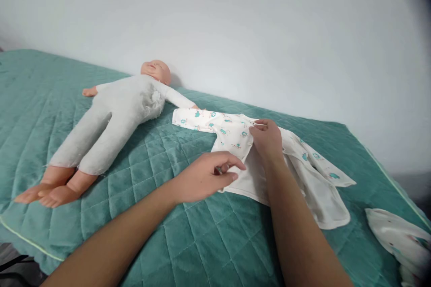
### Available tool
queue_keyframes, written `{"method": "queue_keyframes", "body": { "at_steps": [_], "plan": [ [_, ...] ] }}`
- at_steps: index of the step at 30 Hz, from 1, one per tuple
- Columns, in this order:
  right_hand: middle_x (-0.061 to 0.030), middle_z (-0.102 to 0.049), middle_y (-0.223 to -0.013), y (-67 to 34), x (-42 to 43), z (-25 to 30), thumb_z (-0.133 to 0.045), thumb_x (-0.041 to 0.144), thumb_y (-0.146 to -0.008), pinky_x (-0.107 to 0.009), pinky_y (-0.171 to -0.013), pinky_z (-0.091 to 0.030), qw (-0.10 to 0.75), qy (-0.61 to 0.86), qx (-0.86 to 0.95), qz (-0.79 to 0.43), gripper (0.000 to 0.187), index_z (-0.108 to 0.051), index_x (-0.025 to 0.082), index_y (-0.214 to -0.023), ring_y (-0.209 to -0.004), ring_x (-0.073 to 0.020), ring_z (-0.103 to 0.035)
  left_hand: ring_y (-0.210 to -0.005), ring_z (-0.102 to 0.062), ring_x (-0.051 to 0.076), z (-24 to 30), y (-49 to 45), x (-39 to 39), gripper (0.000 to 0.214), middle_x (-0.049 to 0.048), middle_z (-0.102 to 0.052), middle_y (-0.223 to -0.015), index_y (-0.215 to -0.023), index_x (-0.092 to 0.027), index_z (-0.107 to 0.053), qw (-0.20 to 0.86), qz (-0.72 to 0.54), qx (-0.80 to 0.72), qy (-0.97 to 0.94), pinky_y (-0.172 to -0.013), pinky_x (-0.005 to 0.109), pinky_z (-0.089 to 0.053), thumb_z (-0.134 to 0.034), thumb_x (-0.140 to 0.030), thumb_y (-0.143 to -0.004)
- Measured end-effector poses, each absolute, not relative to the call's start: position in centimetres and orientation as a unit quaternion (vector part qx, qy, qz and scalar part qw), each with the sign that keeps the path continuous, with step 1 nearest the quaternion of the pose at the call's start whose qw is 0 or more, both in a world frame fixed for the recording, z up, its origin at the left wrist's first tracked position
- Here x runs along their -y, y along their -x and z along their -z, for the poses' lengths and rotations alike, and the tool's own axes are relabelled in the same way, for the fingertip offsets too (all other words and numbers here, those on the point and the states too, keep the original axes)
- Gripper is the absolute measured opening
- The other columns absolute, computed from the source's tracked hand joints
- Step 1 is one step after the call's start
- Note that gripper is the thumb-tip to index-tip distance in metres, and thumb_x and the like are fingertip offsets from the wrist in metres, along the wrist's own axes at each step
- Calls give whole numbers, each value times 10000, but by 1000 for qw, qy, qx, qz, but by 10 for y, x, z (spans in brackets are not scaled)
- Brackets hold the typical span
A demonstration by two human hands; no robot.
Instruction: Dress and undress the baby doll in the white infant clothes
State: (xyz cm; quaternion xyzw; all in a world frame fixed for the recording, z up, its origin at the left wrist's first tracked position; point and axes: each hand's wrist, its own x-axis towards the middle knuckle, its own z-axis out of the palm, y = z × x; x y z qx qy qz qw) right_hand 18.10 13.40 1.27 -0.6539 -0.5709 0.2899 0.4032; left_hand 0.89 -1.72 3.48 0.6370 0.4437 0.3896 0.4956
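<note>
A white baby shirt [226, 131] with small green and red prints lies spread on the quilted cover, its front partly unfastened and its right side folded open. At the neckline my right hand [270, 140] pinches the shirt's edge between thumb and fingers. My left hand [206, 176] is over the lower front of the shirt, thumb and index finger apart and the other fingers curled, with nothing seen between them. A baby doll [123, 101] with a white cloth body lies on its back to the left, one hand touching or just behind the shirt's left sleeve.
A green quilted cover [188, 237] spreads over the bed, with a pale wall [215, 31] along its far side. Another white printed cloth [400, 237] lies bunched at the right edge. The cover's front edge shows at lower left.
</note>
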Motion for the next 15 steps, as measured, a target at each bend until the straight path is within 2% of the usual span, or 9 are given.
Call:
{"method": "queue_keyframes", "body": {
  "at_steps": [3, 5, 7, 10, 13, 15],
  "plan": [
    [-45, -727, -877, -176, -131, -13, -672, 302, -716, -350, -701, -535, 416, 600, 552, -402, 311, -623, 218, -1011, -782, -217, -679, -668, -545, 119, -38, 6, 14, 254, -6, -589, -805, -1052, -240, -705, 471, -423, -499, -592, -598, 241, -473, -568, -247, -838],
    [-62, -739, -1021, -169, -127, -15, -669, 335, -747, -369, -773, -565, 453, 504, 546, -492, 362, -602, 229, -1087, -909, -221, -703, -694, -552, 132, -41, 24, 10, 248, -7, -612, -808, -1011, -230, -705, 407, -444, -550, -578, -617, 247, -466, -549, -243, -820],
    [-67, -697, -1253, -162, -121, -17, -635, 362, -803, -391, -906, -560, 461, 412, 576, -534, 427, -562, 269, -1213, -1137, -218, -665, -661, -533, 137, -43, 45, 5, 231, -15, -595, -736, -965, -213, -700, 323, -449, -615, -562, -611, 252, -434, -528, -243, -813],
    [-49, -570, -1468, -154, -117, -14, -612, 336, -833, -411, -1086, -473, 412, 372, 662, -504, 494, -534, 294, -1319, -1367, -203, -521, -618, -523, 153, -41, 67, -2, 219, -16, -561, -653, -946, -208, -679, 198, -434, -723, -499, -607, 271, -399, -498, -277, -846],
    [-46, -524, -1513, -151, -119, -6, -613, 290, -826, -406, -1181, -375, 366, 379, 716, -458, 503, -566, 261, -1326, -1399, -201, -487, -688, -565, 184, -36, 66, -5, 211, 7, -610, -704, -924, -212, -667, 83, -370, -784, -491, -665, 296, -401, -512, -348, -881],
    [-35, -523, -1514, -149, -120, -1, -598, 274, -833, -392, -1205, -336, 350, 387, 736, -431, 501, -577, 257, -1333, -1398, -196, -485, -780, -596, 197, -33, 55, -4, 208, 27, -659, -810, -902, -212, -655, 59, -349, -749, -561, -719, 306, -415, -504, -354, -901]
  ]
}}
